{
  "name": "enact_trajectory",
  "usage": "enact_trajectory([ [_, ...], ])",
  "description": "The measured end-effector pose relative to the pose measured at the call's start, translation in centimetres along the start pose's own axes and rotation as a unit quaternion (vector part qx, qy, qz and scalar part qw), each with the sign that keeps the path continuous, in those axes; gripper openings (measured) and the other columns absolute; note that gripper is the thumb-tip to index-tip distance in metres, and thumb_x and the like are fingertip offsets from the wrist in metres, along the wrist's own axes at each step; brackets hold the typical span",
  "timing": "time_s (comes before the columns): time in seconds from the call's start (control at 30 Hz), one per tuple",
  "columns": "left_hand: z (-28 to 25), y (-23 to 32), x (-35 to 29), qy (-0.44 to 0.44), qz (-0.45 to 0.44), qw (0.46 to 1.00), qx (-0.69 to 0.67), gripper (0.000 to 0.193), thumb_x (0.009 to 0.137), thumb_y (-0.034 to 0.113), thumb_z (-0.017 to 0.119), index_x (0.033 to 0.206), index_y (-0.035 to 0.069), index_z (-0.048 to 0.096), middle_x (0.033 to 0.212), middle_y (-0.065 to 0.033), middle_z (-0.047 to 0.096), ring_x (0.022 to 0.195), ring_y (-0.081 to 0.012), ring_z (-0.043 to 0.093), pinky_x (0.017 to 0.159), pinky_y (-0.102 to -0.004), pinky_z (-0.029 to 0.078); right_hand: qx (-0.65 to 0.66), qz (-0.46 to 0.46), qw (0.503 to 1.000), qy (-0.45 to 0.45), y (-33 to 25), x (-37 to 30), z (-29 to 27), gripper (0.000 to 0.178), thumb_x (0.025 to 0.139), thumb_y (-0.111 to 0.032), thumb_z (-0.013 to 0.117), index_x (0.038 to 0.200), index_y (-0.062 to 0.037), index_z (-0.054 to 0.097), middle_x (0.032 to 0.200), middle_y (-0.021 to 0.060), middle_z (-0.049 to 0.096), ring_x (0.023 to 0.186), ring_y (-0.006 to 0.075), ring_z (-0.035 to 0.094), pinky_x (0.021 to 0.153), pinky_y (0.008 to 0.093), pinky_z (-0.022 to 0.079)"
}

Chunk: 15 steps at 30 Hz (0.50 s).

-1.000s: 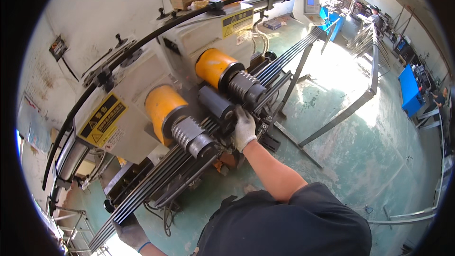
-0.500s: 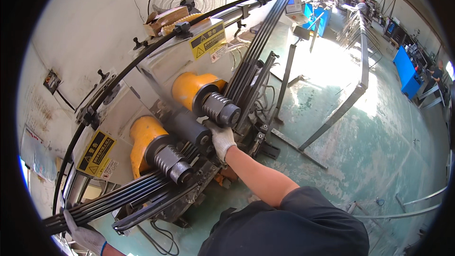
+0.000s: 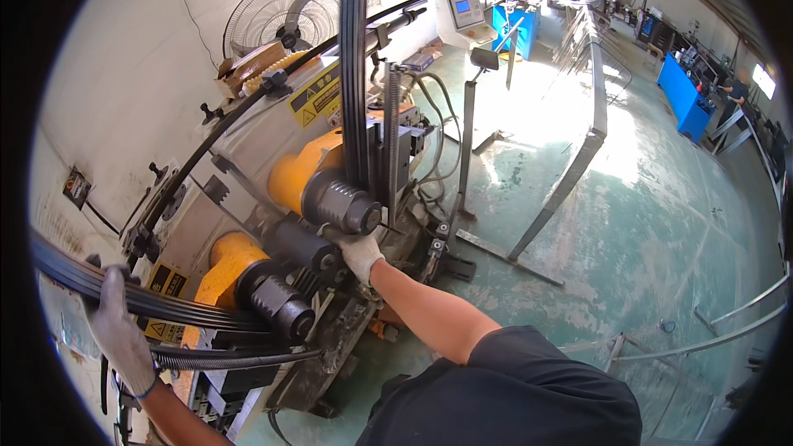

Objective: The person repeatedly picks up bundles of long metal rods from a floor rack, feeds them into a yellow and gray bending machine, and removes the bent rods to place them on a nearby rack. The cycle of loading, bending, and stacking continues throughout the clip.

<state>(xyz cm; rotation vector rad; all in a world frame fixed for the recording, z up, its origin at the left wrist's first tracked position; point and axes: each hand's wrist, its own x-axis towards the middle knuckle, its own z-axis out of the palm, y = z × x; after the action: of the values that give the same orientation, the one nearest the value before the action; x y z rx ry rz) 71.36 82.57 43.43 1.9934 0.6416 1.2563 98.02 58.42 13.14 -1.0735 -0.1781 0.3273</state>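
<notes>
A bundle of long dark metal bars runs through a bending machine, one length standing steeply behind the upper ribbed roller. Its other length leaves past the lower ribbed roller toward the far left. My left hand, in a grey-white glove, is closed around that left length near the picture's edge. Between the two rollers, beside a dark smooth cylinder, lies my right hand in a pale glove. Its fingers reach in under the upper roller and are largely hidden, so their grip is unclear.
Yellow-orange housings carry the rollers. A curved black rail passes over the machine, with a caged fan behind. Right of it stand a control box, a metal frame and blue benches. Other people are far off.
Both lengths of the bar bundle have swung upward, the far one now nearly upright. My left hand has risen with the left length; my right hand stays between the rollers. The view has shifted.
</notes>
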Motion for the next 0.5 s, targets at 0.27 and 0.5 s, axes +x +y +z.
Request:
enact_trajectory([
  [0.27, 6.0, 4.4, 1.5, -0.095, 0.058, 0.994, -0.006, 0.038, 0.104, 0.015, 0.074, 0.137, -0.001, 0.069, 0.101, -0.0031, 0.066, 0.089, -0.0121, 0.064, 0.085, -0.0276, 0.053, -0.061, -0.011, 0.998, -0.01, 0.5, 0.3, -0.5, 0.049, 0.097, -0.023, 0.081, 0.14, -0.0015, 0.07, 0.128, 0.0102, 0.075, 0.11, 0.0215, 0.072, 0.093, 0.0393, 0.059],
  [0.5, 6.0, 4.6, 1.4, -0.089, 0.063, 0.994, 0.012, 0.037, 0.102, 0.015, 0.075, 0.135, -0.002, 0.067, 0.103, -0.0048, 0.067, 0.094, -0.0143, 0.063, 0.09, -0.0288, 0.051, -0.099, -0.026, 0.995, -0.01, 0.6, 0.3, -0.7, 0.047, 0.1, -0.027, 0.079, 0.139, -0.0025, 0.072, 0.127, 0.0105, 0.076, 0.11, 0.0213, 0.071, 0.095, 0.0398, 0.057],
])
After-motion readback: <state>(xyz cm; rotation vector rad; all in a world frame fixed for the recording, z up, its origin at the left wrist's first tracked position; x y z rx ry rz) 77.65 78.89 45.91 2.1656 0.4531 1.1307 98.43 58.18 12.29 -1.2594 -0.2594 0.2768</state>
